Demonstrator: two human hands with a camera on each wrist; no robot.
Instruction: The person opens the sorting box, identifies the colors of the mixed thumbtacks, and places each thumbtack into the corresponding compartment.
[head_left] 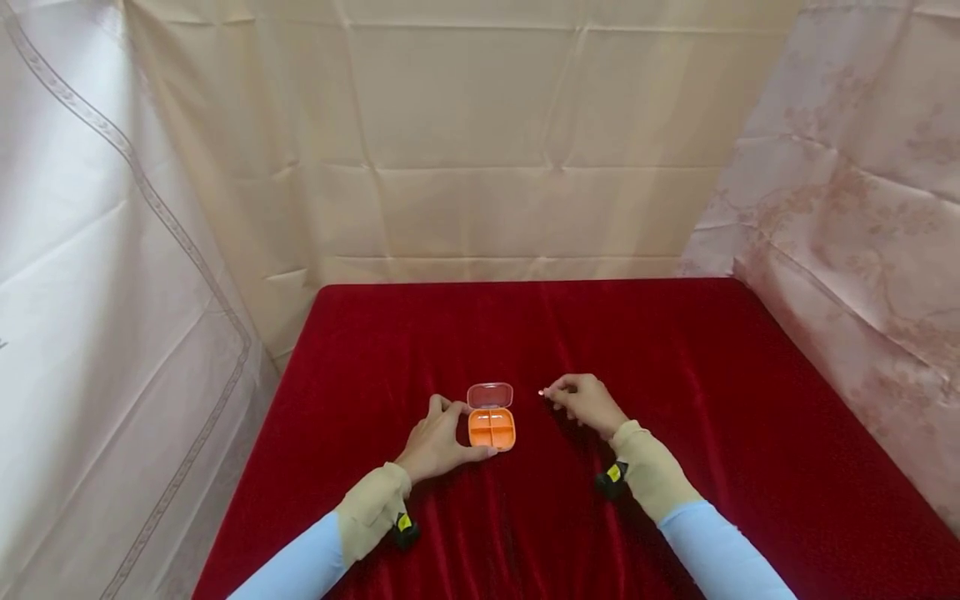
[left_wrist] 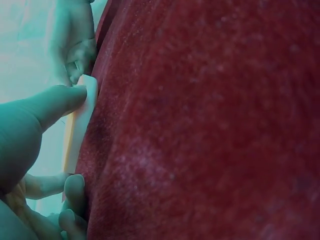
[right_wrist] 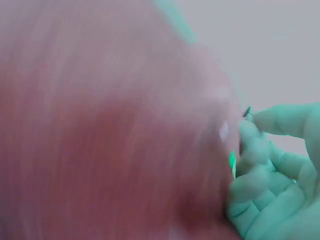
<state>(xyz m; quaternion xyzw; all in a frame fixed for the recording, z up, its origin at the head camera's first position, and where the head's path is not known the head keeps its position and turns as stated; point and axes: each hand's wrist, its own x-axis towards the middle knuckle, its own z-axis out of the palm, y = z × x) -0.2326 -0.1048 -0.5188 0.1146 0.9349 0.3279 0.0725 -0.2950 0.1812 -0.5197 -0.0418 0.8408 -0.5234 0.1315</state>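
Note:
An orange pill box (head_left: 492,430) lies on the red cloth with its clear lid (head_left: 491,395) raised at the far side. Its tray is divided into several compartments. My left hand (head_left: 438,442) grips the box from the left, thumb at the near edge and fingers at the far left. The left wrist view shows the box (left_wrist: 82,122) edge-on between thumb and fingers. To the right of the box, my right hand (head_left: 588,403) pinches a small shiny piece (head_left: 541,392) between thumb and fingertip. In the right wrist view this piece (right_wrist: 247,111) looks small and dark; its kind is unclear.
Red velvet cloth (head_left: 637,333) with soft folds covers the table. Beige fabric (head_left: 525,150) hangs behind it, with pale patterned curtains on the left (head_left: 97,292) and the right (head_left: 862,208). Each wrist carries a dark strapped device.

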